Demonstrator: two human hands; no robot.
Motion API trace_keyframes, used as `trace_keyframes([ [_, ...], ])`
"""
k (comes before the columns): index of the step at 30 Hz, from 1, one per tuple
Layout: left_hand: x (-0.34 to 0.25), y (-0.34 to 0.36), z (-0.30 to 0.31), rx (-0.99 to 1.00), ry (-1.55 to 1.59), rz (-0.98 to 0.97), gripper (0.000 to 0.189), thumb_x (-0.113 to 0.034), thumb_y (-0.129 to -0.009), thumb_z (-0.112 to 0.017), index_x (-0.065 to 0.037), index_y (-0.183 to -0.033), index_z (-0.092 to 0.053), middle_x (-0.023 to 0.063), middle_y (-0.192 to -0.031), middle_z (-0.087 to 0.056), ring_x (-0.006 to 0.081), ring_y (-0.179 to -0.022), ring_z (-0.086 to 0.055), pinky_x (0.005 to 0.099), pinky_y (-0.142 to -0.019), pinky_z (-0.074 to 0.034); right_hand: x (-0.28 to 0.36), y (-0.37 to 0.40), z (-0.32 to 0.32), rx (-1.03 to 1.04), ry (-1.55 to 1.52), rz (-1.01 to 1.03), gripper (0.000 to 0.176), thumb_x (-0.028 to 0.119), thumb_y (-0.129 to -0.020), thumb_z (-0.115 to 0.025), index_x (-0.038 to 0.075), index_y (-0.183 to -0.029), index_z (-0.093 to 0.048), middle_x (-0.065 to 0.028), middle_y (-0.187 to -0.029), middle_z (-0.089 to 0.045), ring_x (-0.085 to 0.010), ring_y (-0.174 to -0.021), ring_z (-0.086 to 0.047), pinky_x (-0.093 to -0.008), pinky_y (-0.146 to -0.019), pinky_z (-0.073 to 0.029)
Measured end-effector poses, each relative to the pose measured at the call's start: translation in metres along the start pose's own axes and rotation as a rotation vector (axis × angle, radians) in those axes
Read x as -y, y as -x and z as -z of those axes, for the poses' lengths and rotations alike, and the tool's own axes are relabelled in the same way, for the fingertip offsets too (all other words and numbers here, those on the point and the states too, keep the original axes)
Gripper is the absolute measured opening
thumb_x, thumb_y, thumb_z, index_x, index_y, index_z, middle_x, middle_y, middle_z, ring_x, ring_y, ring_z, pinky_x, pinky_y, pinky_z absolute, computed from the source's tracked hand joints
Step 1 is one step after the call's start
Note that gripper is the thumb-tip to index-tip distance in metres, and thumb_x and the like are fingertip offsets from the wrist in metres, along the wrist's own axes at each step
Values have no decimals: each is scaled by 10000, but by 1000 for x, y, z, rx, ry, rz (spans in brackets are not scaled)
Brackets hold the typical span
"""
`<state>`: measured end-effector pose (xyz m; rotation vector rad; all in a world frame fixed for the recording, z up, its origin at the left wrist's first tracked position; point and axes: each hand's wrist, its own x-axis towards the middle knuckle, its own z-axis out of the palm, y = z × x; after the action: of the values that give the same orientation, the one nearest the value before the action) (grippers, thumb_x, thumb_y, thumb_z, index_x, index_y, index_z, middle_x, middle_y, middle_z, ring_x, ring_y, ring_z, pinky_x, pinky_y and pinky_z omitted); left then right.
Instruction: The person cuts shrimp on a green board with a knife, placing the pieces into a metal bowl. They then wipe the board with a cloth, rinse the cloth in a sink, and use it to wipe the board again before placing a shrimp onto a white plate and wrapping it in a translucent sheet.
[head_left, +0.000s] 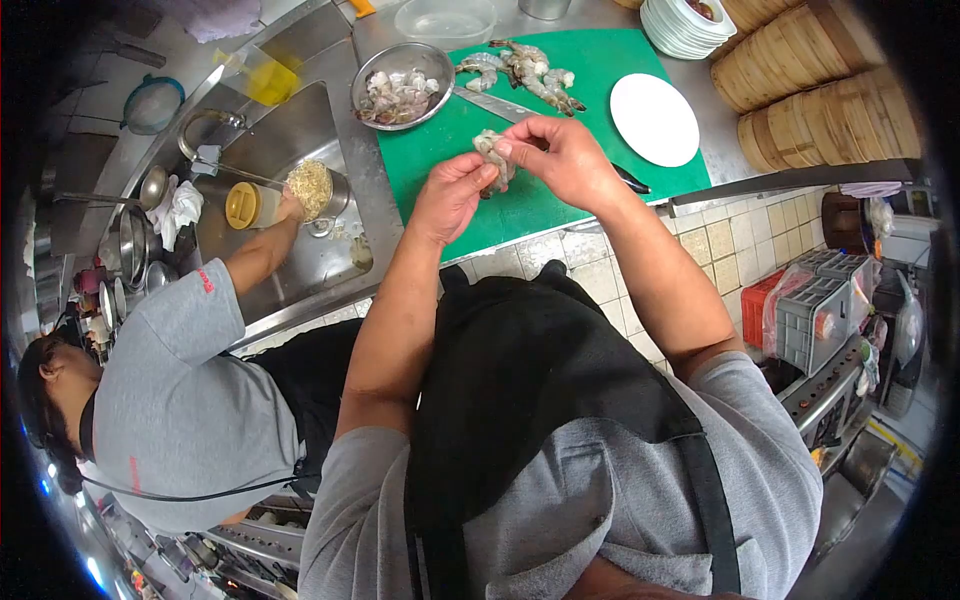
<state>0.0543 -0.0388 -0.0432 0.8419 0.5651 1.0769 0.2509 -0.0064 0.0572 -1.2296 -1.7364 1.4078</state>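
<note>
Both my hands hold one raw grey shrimp [492, 152] above the green cutting board [590, 70]. My left hand [452, 192] pinches its lower end and my right hand [562, 152] grips its upper end. A metal bowl [402, 85] with peeled shrimp sits at the board's far left corner. Several whole shrimp [522, 66] lie in a pile at the board's far edge. A knife [500, 104] lies across the board, its dark handle [632, 180] showing beyond my right wrist. A white plate [654, 118] rests at the board's right side.
A co-worker in a grey shirt [170, 400] stands at my left, one hand [290, 208] in the steel sink [290, 130] near a strainer [310, 186]. Bamboo steamers [820, 90] and stacked white plates [680, 25] stand at right. Grey crates [815, 315] sit below.
</note>
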Motion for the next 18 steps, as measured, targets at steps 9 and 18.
trace_keyframes([
  [9,-7,5,9,3,-79,-39,254,-157,-999,-606,10,-1182,-660,81,-1174,-667,187,-1072,-620,382,-920,-504,16,6,-7,-4,-14,-10,205,192,-963,-664,-5,-1010,-696,17,-770,-617,-59,-695,-520,-241,-629,-452],
  [18,-22,16,6,-81,-81,-70,244,-136,-991,-616,12,-1178,-666,79,-1170,-675,182,-1071,-616,373,-917,-500,17,8,-20,-215,205,348,126,121,-873,-709,7,-926,-714,-115,-804,-667,-250,-748,-665,-358,-696,-527],
])
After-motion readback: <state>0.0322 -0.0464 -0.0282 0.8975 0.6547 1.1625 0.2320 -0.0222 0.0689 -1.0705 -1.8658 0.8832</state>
